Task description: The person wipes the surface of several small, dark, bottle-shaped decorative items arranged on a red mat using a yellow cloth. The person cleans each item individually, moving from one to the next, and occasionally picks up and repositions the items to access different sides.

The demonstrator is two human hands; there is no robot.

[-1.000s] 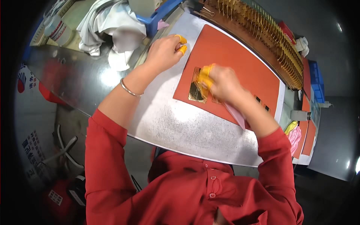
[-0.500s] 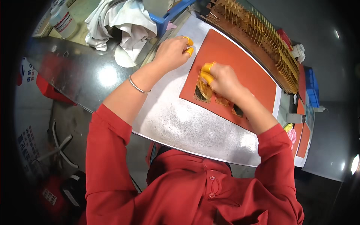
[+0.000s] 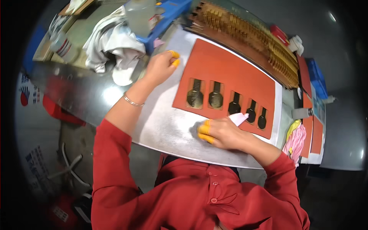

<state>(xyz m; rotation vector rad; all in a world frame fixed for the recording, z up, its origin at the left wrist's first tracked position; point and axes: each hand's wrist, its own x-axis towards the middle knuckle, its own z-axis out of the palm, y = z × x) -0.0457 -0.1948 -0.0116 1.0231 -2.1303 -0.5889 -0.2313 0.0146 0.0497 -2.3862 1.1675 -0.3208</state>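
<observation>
My right hand (image 3: 223, 133), with yellow finger cots, is closed on a pale pinkish-white wipe (image 3: 239, 118) that sticks out behind the knuckles. It is over the grey-white worktop (image 3: 168, 122), just in front of an orange mat (image 3: 226, 65). Several small flat plates, each with a dark round-and-stem shape, lie in a row along the mat's near side; the leftmost plate (image 3: 195, 97) is the largest. My left hand (image 3: 159, 68), also in yellow finger cots, is curled shut left of the mat. Whatever its fingers hold, if anything, is hidden.
Beyond the mat stands a long brown rack (image 3: 245, 38) packed with gold-coloured pieces. White cloth (image 3: 115, 42) lies at the back left beside a blue tray (image 3: 168, 17). A pink cloth (image 3: 295, 143), a grey cylinder (image 3: 302, 113) and a blue bin (image 3: 317, 78) are on the right.
My right hand has moved off the plates toward me, uncovering the row and showing the wipe. My left hand stays left of the mat, curled. The whole view has shifted slightly.
</observation>
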